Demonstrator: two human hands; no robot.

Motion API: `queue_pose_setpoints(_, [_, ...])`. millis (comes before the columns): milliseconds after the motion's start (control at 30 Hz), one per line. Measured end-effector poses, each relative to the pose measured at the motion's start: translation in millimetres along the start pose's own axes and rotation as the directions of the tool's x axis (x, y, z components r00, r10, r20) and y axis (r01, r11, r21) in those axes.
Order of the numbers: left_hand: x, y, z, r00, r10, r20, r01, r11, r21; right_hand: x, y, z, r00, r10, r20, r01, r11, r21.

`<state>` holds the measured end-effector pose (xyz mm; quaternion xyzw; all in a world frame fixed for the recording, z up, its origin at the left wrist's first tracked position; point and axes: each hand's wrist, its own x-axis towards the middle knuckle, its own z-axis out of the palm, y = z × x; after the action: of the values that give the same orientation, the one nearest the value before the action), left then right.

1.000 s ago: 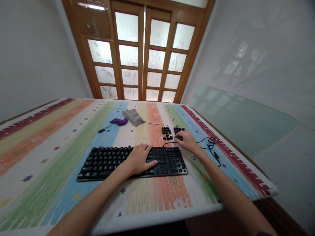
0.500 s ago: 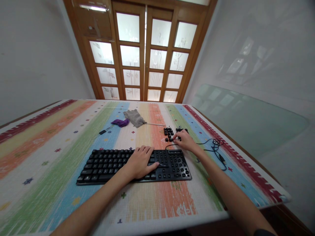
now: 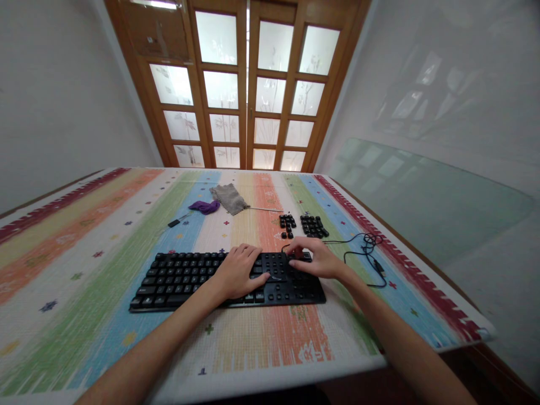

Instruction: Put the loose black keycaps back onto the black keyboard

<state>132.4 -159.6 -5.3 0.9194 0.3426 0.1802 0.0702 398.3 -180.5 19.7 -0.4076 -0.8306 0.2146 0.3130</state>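
A black keyboard [image 3: 181, 278] lies across a striped tablecloth [image 3: 84, 270]. My left hand [image 3: 238, 273] rests flat on its middle, fingers stretched out and thumb pointing right. My right hand [image 3: 314, 260] hovers on the keyboard's upper right part, fingers bent and pressed together at the tips over the keys. What they pinch is hidden. Two small clusters of loose black keycaps [image 3: 287, 224] [image 3: 314, 226] lie just behind the keyboard, apart from both hands.
The keyboard's black cable [image 3: 363, 250] coils at the right near the table edge [image 3: 422, 343]. Behind the keyboard lie a grey cloth [image 3: 228, 198], a purple item [image 3: 205, 206], a small black piece [image 3: 174, 223] and a thin rod [image 3: 264, 210]. Wooden glazed doors [image 3: 248, 84] stand behind.
My right hand has come back from the loose keycaps to the keyboard's upper right part. My left hand has stayed flat on the keyboard.
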Motion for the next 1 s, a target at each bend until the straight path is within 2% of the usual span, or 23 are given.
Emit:
queue_pose_setpoints(133, [-1.1,-0.8,1.8,1.000,0.004,-0.021,-0.005,1.000,-0.029,-16.1,-22.4,16.8,0.972,-0.150,0.180,0.121,0.979,0.166])
queue_pose_setpoints(233, [-2.2,-0.8,2.2,0.999,0.014,-0.040,-0.016,0.998,-0.057,-22.0,-28.9,24.9,0.963,-0.137,0.234,0.098,0.980,0.174])
queue_pose_setpoints(367, [-4.2,0.3,1.3,0.997,0.021,-0.070,-0.026,0.997,-0.070,-23.8,-29.6,27.6,0.961,-0.109,0.253,0.078,0.988,0.130])
queue_pose_setpoints(567, [-6.9,3.1,0.9,0.997,0.012,-0.078,-0.019,0.996,-0.085,-23.8,-30.2,26.3,0.952,-0.156,0.263,0.134,0.986,0.102])
queue_pose_setpoints(767, [-7.2,2.6,3.4,0.997,0.011,-0.077,-0.017,0.997,-0.079,-24.0,-30.0,24.5,0.947,-0.155,0.281,0.138,0.987,0.078])
queue_pose_setpoints(1000, [-7.6,4.0,1.8,0.998,0.007,-0.061,-0.010,0.998,-0.059,-26.4,-24.5,30.5,0.937,-0.194,0.289,0.201,0.980,0.005])
